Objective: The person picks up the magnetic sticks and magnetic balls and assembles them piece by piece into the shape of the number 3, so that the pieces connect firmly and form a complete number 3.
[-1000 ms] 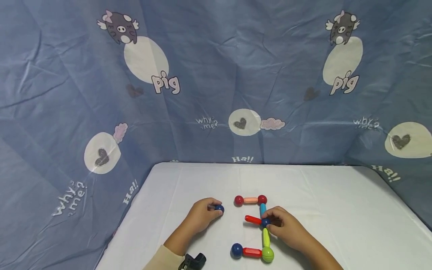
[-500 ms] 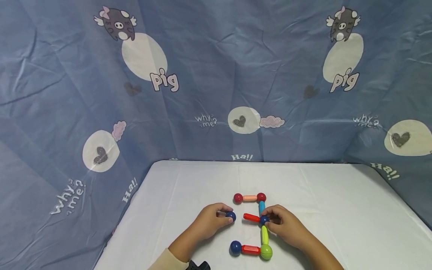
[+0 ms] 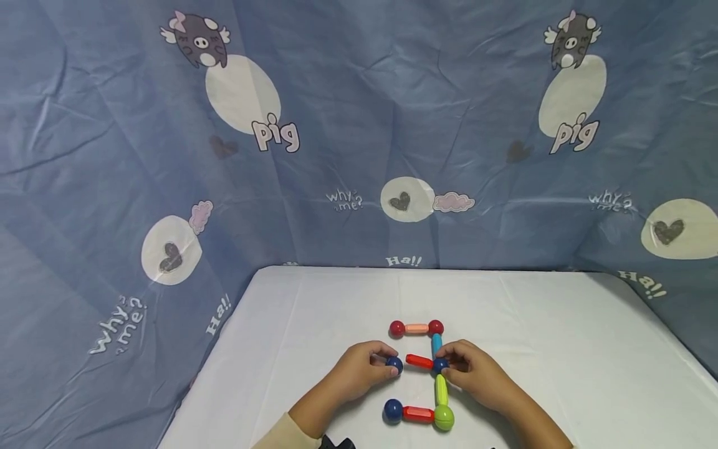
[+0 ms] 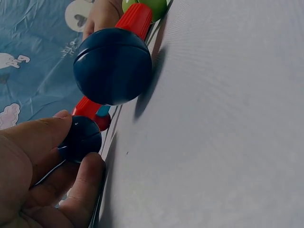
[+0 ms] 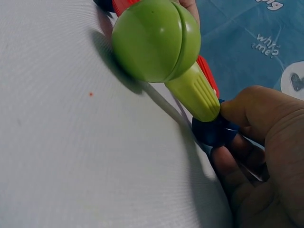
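My left hand (image 3: 363, 370) pinches a dark blue ball (image 4: 81, 139) between thumb and fingers, just left of the free end of a red rod (image 3: 418, 361). My right hand (image 3: 474, 375) pinches another blue ball (image 5: 213, 130), where the red rod, a light blue rod (image 3: 437, 344) and a lime rod (image 5: 194, 93) meet. Above these, a peach rod (image 3: 416, 328) joins two dark red balls, the left ball (image 3: 397, 329) and the corner ball (image 3: 435, 327). Below, the lime rod runs to a green ball (image 5: 151, 40), which a second red rod (image 3: 418, 415) links to a blue ball (image 4: 113, 66).
A white cloth (image 3: 314, 305) covers the table under the ball-and-rod figure. Behind and at the sides hangs a blue printed curtain (image 3: 336, 125). A black device (image 3: 338, 443) shows near the left sleeve (image 3: 288, 434) at the bottom edge.
My left hand has carried its blue ball rightward and slightly nearer, up close to the free end of the middle red rod. The right hand stays at its ball.
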Available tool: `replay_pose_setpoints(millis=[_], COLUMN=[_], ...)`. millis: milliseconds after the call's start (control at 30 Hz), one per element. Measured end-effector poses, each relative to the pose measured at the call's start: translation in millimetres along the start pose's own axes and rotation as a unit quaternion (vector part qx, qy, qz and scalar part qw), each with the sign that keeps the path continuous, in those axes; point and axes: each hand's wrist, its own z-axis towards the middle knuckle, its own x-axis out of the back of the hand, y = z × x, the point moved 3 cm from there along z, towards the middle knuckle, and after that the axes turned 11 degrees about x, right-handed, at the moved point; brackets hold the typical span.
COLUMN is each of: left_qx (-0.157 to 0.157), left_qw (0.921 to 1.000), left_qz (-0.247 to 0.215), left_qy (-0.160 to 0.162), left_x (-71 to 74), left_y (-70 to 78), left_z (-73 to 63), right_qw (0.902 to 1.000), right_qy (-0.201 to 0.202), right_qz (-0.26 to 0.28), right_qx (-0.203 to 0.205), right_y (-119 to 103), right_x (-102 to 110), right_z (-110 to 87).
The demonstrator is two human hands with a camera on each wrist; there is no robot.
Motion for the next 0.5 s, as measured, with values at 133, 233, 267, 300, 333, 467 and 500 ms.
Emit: replay_pose_setpoints(millis=[133,233,267,300,333,467,500], left_qx=[0.002,-0.006,-0.008,-0.010,-0.011,-0.011,-0.010], left_qw=[1.0000,0.9999,0.9998,0.9998,0.9998,0.9999,0.9999], left_qz=[0.003,0.001,0.000,0.000,0.000,0.006,0.008], left_qy=[-0.008,-0.015,-0.018,-0.018,-0.017,-0.009,-0.006], left_x=[-2.3,-4.5,-5.1,-5.7,-5.9,-5.5,-5.3], left_y=[2.2,3.2,3.2,3.3,3.3,2.5,2.2], left_z=[-1.1,-1.5,-1.7,-1.7,-1.6,-1.1,-0.9], right_qw=[1.0000,1.0000,1.0000,1.0000,1.0000,1.0000,1.0000], right_qy=[-0.003,-0.005,-0.005,-0.005,-0.005,-0.005,-0.005], right_qz=[0.000,-0.002,-0.002,-0.002,-0.001,-0.002,-0.002], right_qx=[-0.002,-0.006,-0.006,-0.006,-0.006,-0.003,-0.002], right_y=[0.4,-0.7,-1.2,-1.6,-1.9,-2.7,-2.9], right_x=[-0.7,-0.7,-0.7,-0.7,-0.8,-1.5,-1.7], right_z=[0.1,-0.1,-0.2,-0.3,-0.4,-0.8,-1.1])
